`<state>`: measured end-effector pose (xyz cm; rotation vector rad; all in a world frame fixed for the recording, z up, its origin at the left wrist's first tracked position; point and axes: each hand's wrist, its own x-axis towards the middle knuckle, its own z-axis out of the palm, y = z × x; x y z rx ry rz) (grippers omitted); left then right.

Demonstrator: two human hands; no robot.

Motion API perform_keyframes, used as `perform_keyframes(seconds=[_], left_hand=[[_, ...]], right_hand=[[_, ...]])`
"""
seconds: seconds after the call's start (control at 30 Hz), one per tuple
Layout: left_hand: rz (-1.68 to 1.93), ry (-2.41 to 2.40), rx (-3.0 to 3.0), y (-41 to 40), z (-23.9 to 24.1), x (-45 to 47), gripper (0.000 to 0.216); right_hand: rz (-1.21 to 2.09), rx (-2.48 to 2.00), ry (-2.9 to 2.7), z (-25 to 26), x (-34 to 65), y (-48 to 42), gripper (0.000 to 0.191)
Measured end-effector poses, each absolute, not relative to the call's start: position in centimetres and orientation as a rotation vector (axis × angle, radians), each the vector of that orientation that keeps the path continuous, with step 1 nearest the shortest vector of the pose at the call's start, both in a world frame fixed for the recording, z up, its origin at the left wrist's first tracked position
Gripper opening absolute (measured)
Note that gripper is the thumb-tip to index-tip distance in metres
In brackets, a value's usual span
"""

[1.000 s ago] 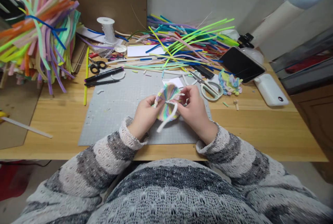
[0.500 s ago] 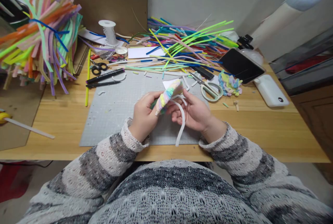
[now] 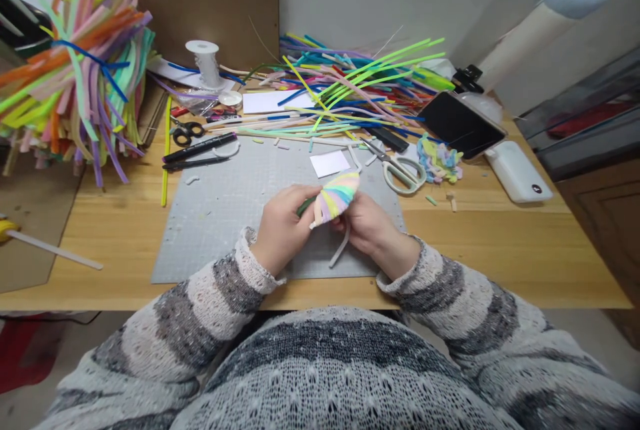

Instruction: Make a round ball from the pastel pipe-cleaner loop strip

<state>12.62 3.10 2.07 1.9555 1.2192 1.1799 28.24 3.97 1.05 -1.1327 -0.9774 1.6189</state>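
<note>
The pastel-striped chenille fan (image 3: 337,200), softly ridged, sits above the grey cutting mat (image 3: 220,217), its long axis rising rightward — left hand (image 3: 286,222) closed on the lower-left end, right hand (image 3: 376,230) curled behind the right side, grip hidden. A fuzzy white pipe cleaner (image 3: 340,251) dangles between.

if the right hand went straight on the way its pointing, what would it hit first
Probably the pastel striped piece, which partly hides the right hand, then the left hand on its far side; depth there is hard to judge.
</note>
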Motion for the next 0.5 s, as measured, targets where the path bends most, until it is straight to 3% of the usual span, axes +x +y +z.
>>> perform_keyframes(seconds=[0.17,0.33,0.4,0.5], left_hand=[[1.09,1.25,1.503,3.3,2.3,12.9,0.022],[0.926,1.185,1.262,4.2,2.3,12.3,0.028],[0.847,1.137,1.213,4.6,2.5,11.8,0.029],[0.843,0.949,1.131,4.9,2.9,11.2,0.037]], right_hand=[[1.081,-1.211,-1.399,1.7,28.3,3.5,0.008],[0.557,-1.069,-2.077,2.3,29.3,3.8,0.012],[0.557,-0.998,-2.159,2.4,29.5,3.9,0.013],[0.786,-1.093,-1.864,2.4,29.5,4.2,0.012]])
